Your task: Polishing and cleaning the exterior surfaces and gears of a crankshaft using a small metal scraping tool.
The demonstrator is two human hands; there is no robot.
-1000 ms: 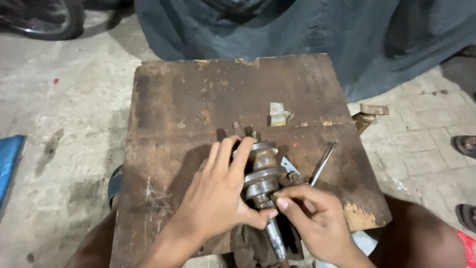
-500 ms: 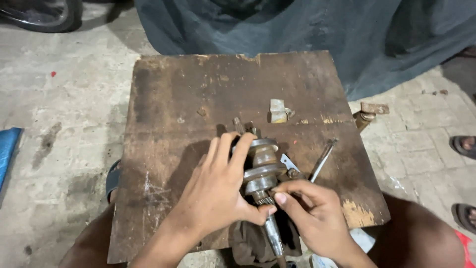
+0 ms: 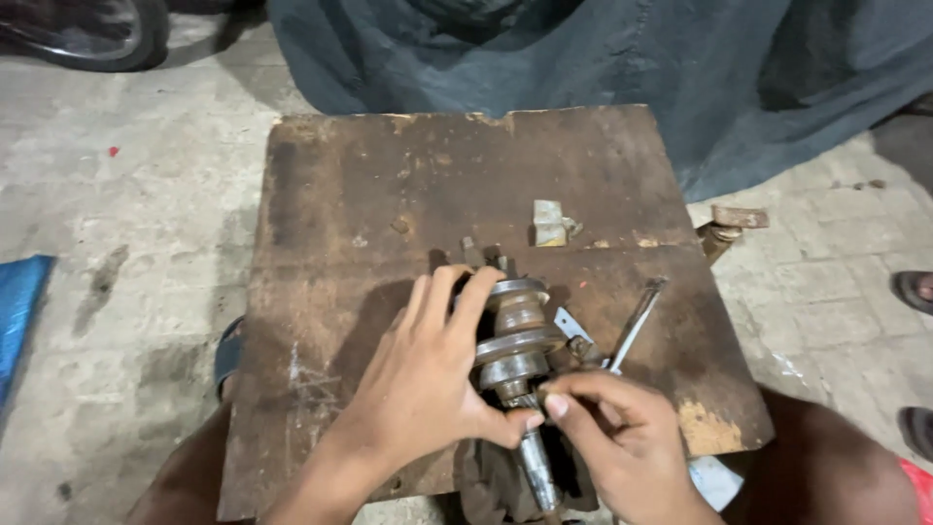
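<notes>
Our left hand [image 3: 428,389] wraps its fingers over the crankshaft [image 3: 515,340], which lies on the worn wooden board [image 3: 369,204] at about 5 o'clock from the board's centre. We judge it heavy, rigid and oily — best gripped at the webs, not the thin shaft. Our right hand [image 3: 622,437] pinches thumb and forefinger at the shaft. At 3 o'clock a metal rod [image 3: 637,321] lies close by; at 12 o'clock sits a small pale block [image 3: 550,222] — neither obstructs.
</notes>
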